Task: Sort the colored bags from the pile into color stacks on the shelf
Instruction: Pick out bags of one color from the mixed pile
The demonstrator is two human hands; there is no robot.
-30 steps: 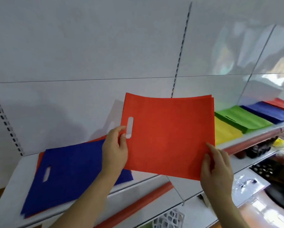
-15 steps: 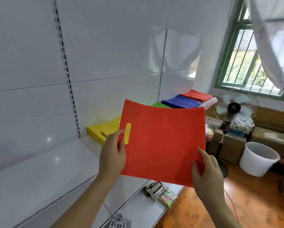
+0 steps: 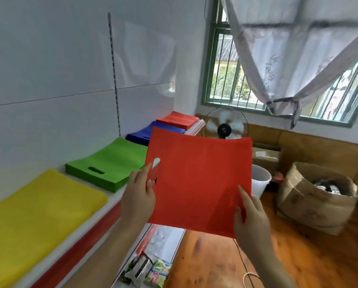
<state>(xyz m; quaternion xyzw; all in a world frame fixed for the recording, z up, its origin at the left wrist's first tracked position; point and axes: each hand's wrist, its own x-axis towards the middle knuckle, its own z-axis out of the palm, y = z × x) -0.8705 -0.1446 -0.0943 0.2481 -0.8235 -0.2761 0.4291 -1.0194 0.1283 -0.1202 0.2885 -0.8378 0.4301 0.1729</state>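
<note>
A person holds a red bag flat in mid-air at frame centre, the left hand pinching its edge by the handle slot, the right hand gripping the lower corner at 5 o'clock. On the shelf, stacks run from 8 toward 12 o'clock: yellow stack, green stack, blue stack, red stack. A fan stands beyond.
</note>
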